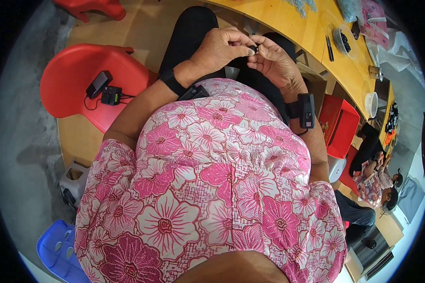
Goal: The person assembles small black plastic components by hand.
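Note:
Above my lap, a small dark piece (254, 49) sits between the fingertips of both hands, too small to name. My left hand (219, 51) is closed, pinching it between thumb and fingers. From the other side, my right hand (275, 61) meets it with bent fingers, thumb and index closed at the piece. The fingertips of the two hands nearly touch, and they partly cover the piece. Each wrist has a black band with a small device; the right device (306, 111) shows plainly.
A yellow table (311, 42) curves along the far right, bearing a clear bowl (337, 39) of small black pieces, a black pen (329, 49) and plastic bags. At left, a red chair (63, 89) carries black devices with cables. A red box (337, 127) stands right. Other people sit farther right.

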`<state>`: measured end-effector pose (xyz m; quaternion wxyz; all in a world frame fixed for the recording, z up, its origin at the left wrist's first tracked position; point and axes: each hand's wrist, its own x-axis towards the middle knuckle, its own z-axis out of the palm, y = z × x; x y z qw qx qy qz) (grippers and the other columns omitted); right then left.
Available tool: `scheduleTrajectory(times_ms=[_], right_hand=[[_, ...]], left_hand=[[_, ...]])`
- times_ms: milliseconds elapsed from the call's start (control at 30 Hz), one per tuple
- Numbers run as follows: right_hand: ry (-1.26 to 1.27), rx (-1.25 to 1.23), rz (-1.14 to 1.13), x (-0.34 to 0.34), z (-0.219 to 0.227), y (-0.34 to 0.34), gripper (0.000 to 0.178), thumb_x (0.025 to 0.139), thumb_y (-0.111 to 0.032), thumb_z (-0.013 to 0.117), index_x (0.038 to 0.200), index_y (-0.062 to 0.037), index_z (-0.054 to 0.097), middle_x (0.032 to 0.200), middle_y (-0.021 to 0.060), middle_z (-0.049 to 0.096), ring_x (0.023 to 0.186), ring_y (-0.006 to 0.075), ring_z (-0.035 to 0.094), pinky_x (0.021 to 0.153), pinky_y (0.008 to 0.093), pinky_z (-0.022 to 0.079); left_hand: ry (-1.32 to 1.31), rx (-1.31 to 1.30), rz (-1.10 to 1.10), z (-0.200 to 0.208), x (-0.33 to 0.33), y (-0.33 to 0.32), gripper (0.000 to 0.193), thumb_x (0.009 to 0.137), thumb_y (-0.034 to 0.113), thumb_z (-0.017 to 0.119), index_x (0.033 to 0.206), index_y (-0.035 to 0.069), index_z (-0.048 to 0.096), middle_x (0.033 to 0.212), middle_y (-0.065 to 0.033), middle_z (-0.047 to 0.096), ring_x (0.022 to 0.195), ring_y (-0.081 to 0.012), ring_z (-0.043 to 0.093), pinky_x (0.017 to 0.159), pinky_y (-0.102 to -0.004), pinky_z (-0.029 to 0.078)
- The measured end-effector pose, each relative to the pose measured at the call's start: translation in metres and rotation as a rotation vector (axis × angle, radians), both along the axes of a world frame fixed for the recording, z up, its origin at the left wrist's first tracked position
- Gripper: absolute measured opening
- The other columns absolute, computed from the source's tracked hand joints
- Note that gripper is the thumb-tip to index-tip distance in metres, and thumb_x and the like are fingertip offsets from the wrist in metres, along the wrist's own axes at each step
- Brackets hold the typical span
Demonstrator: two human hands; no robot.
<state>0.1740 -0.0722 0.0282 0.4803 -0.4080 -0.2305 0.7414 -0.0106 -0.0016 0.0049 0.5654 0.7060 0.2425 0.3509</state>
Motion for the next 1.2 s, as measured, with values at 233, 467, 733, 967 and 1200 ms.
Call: scheduleTrajectory(times_ms=[233, 467, 733, 967, 1200], right_hand=[[0.015, 0.040, -0.085, -0.004, -0.003, 0.001, 0.032, 0.086, -0.012, 0.063, 0.116, -0.0031, 0.056, 0.088, 0.0033, 0.061, 0.072, 0.0128, 0.062, 0.079, 0.0341, 0.055], [-0.005, 0.065, -0.107, -0.007, 0.003, 0.002, 0.039, 0.085, -0.006, 0.063, 0.122, -0.0001, 0.053, 0.091, 0.0043, 0.062, 0.075, 0.0131, 0.062, 0.081, 0.0350, 0.055], [-0.033, 0.025, -0.098, -0.010, -0.001, -0.001, 0.043, 0.084, -0.006, 0.065, 0.124, 0.0004, 0.051, 0.093, 0.0059, 0.063, 0.076, 0.0141, 0.063, 0.082, 0.0352, 0.055], [-0.021, 0.014, -0.060, -0.011, 0.000, 0.000, 0.044, 0.085, -0.010, 0.064, 0.124, 0.0009, 0.050, 0.094, 0.0046, 0.061, 0.079, 0.0133, 0.062, 0.083, 0.0351, 0.054], [-0.041, -0.032, -0.088, -0.015, 0.000, 0.001, 0.040, 0.085, -0.012, 0.064, 0.121, -0.0001, 0.052, 0.091, 0.0032, 0.060, 0.077, 0.0118, 0.061, 0.083, 0.0346, 0.054]], left_hand=[[-0.021, 0.028, 0.027, 0.000, 0.001, 0.000, 0.017, 0.078, 0.011, 0.071, 0.094, 0.004, 0.070, 0.075, 0.0009, 0.056, 0.065, -0.0056, 0.048, 0.058, -0.0202, 0.042], [-0.048, 0.065, 0.006, -0.003, 0.000, 0.002, 0.018, 0.079, 0.009, 0.071, 0.095, 0.004, 0.069, 0.082, 0.0003, 0.058, 0.073, -0.0060, 0.055, 0.064, -0.0194, 0.046], [-0.074, 0.116, -0.044, -0.004, -0.001, 0.006, 0.016, 0.079, 0.005, 0.069, 0.095, 0.003, 0.068, 0.091, -0.0018, 0.061, 0.080, -0.0087, 0.059, 0.071, -0.0205, 0.049], [-0.028, 0.170, -0.042, 0.005, -0.004, 0.003, 0.017, 0.077, 0.005, 0.070, 0.094, 0.002, 0.068, 0.089, -0.0038, 0.062, 0.079, -0.0104, 0.060, 0.070, -0.0216, 0.049], [-0.048, -0.010, -0.054, 0.011, -0.006, -0.002, 0.015, 0.079, 0.005, 0.068, 0.094, 0.003, 0.068, 0.087, -0.0038, 0.062, 0.076, -0.0101, 0.061, 0.068, -0.0216, 0.049]])
